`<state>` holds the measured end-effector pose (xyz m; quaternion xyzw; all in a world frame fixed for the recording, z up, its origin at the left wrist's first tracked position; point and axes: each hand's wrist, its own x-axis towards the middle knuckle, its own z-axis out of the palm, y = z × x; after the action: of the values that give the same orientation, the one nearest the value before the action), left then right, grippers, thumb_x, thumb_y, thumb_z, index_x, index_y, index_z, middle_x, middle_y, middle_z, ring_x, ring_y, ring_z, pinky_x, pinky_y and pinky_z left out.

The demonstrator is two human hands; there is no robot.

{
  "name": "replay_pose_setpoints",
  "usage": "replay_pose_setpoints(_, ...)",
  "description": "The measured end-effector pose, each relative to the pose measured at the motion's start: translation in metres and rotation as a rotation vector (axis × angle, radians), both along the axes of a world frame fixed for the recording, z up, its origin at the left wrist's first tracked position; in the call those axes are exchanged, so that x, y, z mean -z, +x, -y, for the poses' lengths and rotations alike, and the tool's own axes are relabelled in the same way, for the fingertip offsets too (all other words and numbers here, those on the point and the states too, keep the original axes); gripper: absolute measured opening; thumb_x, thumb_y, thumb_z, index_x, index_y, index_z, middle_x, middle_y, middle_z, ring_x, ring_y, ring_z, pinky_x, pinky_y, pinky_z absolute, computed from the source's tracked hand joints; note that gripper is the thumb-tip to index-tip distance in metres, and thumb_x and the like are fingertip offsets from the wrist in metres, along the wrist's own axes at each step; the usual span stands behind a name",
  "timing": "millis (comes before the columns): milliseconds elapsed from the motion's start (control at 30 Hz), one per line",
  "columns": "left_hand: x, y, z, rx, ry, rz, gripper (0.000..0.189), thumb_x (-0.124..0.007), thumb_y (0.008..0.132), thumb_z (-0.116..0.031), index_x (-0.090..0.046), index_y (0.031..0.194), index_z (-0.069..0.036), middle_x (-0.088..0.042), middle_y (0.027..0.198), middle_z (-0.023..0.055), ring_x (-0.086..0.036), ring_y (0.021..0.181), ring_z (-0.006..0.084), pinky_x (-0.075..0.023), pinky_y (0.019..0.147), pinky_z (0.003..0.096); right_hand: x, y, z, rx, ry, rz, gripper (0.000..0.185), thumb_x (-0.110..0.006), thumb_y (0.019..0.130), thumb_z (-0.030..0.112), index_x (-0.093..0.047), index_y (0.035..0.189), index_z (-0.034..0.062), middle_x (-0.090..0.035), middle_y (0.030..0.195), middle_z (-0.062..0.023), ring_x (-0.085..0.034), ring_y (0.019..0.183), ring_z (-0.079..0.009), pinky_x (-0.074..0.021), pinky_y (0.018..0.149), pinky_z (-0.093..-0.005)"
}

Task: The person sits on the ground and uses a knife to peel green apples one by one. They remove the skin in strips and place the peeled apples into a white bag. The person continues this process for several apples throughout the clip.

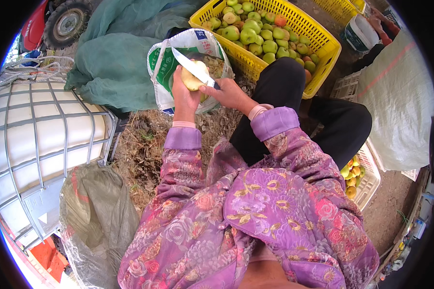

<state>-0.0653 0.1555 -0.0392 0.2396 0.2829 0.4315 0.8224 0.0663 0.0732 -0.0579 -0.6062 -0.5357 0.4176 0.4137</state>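
My left hand holds a pale apple whose skin looks peeled off. In my right hand is a kitchen knife, its broad blade lying across the front of the apple and pointing to the upper left. The thumb of my right hand is close to the apple's lower edge. Both hands are over an upright woven sack with its top wide apart; pieces of apple or peel lie inside. Behind it stands a yellow plastic crate full of green and reddish apples.
Green netting is heaped behind the sack. A caged white tank stands at the left, above an empty-looking woven bag. At the right are a large full sack, a white crate with apples, and another person's hands near a bucket.
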Motion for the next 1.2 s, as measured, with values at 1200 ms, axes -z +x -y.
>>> replay_pose_setpoints(1200,0.022,-0.004,0.009,0.121,0.104,0.151,0.05,-0.047,0.099,-0.038,-0.041,0.138,-0.007,-0.05,0.135,0.01,-0.05,0.121,0.0263,-0.0415,0.101,0.0398,-0.007,0.0,0.003,0.2,0.175,-0.032,0.059,-0.063,0.086,0.051,-0.066,0.087,-0.0079,-0.062,0.069,-0.0277,-0.065,0.07,-0.0411,-0.05,0.064,-0.0436)
